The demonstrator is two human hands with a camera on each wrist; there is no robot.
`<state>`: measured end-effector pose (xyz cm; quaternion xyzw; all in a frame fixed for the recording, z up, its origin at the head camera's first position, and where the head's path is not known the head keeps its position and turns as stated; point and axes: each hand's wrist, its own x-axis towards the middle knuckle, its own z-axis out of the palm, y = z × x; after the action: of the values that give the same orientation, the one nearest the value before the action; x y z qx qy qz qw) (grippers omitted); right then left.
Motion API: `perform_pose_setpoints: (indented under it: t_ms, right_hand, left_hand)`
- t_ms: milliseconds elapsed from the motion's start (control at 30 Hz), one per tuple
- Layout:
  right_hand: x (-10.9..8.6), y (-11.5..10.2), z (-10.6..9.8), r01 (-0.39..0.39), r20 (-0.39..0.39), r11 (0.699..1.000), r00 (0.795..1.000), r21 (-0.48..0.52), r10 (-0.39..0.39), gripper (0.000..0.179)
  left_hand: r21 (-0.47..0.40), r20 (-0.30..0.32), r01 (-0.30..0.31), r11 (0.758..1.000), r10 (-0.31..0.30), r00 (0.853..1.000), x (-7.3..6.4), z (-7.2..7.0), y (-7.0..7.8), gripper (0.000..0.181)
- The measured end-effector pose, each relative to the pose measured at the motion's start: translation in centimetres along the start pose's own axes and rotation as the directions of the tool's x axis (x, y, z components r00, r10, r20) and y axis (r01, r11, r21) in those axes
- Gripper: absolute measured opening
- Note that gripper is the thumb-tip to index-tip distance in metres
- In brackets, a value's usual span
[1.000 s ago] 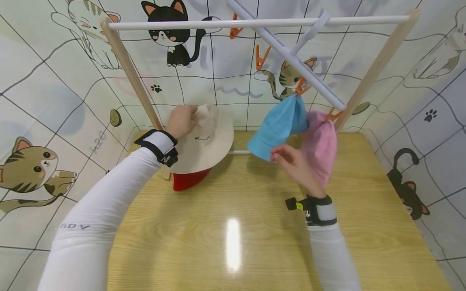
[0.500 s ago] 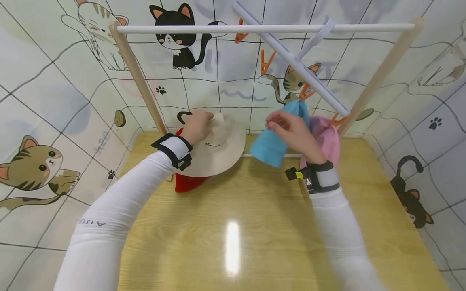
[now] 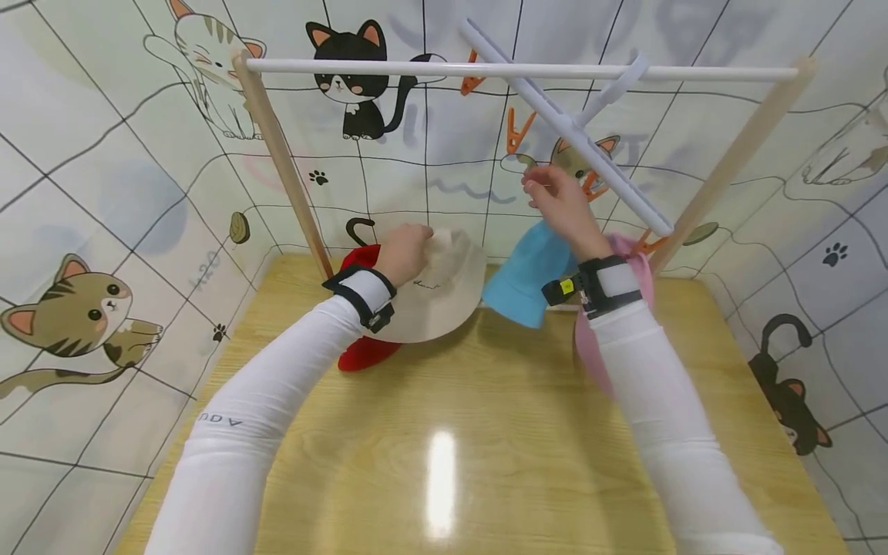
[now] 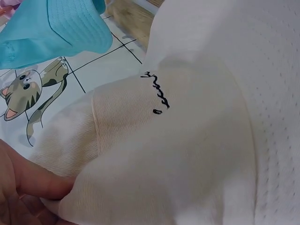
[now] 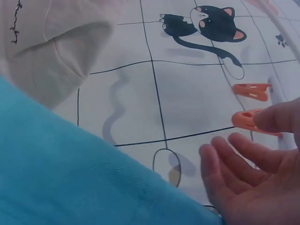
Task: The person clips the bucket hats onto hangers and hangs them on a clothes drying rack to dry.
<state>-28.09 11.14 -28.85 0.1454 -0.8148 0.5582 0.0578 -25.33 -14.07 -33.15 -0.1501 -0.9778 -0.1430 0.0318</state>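
My left hand pinches the crown of a cream bucket hat, whose wide brim hangs down over a red hat. In the left wrist view the thumb presses into the hat's cloth. My right hand is raised over a blue bucket hat, fingers loosely bent and holding nothing. Its thumb overlaps an orange clip in the right wrist view. Another clip hangs beside that one. The blue hat hangs from a clip, partly behind my right hand.
A slanted white clip hanger hooks over the rack's white rod. At its right end, a clip holds a pink hat. Wooden rack posts stand either side on the wooden table. Cat-printed walls surround it.
My right hand has risen from beside the blue hat's brim to the height of the hanger's clips. My left hand has shifted right with the cream hat, uncovering more of the red hat.
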Motion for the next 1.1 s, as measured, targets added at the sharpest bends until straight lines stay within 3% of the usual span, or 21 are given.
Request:
perform_pose_setpoints:
  t_ms: [67,100,167,233,467,767,833,1000,1100]
  right_hand:
    - [0.7,0.0,0.1,-0.050,0.011,0.983,0.999,0.177,0.048,0.036]
    - [1.0,0.0,0.2,-0.071,0.026,0.959,0.997,0.273,0.067,0.037]
    - [1.6,-0.1,0.3,-0.125,0.059,0.886,0.992,0.446,0.111,0.037]
    - [2.2,-0.1,0.3,-0.173,0.091,0.819,0.985,0.547,0.148,0.038]
    - [3.5,0.0,-0.1,-0.203,0.115,0.743,0.979,0.638,0.169,0.039]
    - [4.4,0.5,0.1,-0.132,0.123,0.640,0.991,0.757,0.059,0.023]
    - [4.9,0.4,0.2,-0.129,0.126,0.591,0.991,0.796,0.047,0.021]
    - [6.1,0.0,0.4,-0.143,0.150,0.417,0.988,0.898,0.016,0.023]
    - [6.4,-0.3,0.6,-0.162,0.176,0.342,0.984,0.926,-0.010,0.024]
  left_hand:
    - [-0.018,-0.006,0.007,1.000,-0.007,1.000,0.1,0.0,0.0,0.034]
    - [-0.026,-0.010,0.007,1.000,-0.007,1.000,0.0,0.0,0.1,0.034]
    - [-0.036,-0.007,0.006,0.999,-0.006,1.000,-0.1,0.0,0.1,0.035]
    - [-0.037,-0.004,0.003,0.999,-0.004,1.000,-0.3,0.1,0.1,0.035]
    - [-0.039,-0.006,0.011,0.999,-0.011,1.000,-0.6,0.4,0.2,0.034]
    - [-0.026,0.005,0.019,0.999,-0.019,1.000,-1.0,0.5,0.5,0.033]
    - [-0.029,0.010,0.016,0.999,-0.015,1.000,-1.0,0.5,0.5,0.033]
    - [-0.038,0.042,0.033,0.999,-0.032,0.999,-1.1,0.5,0.6,0.036]
    - [-0.044,0.053,0.043,0.998,-0.041,0.998,-1.2,0.7,0.6,0.036]
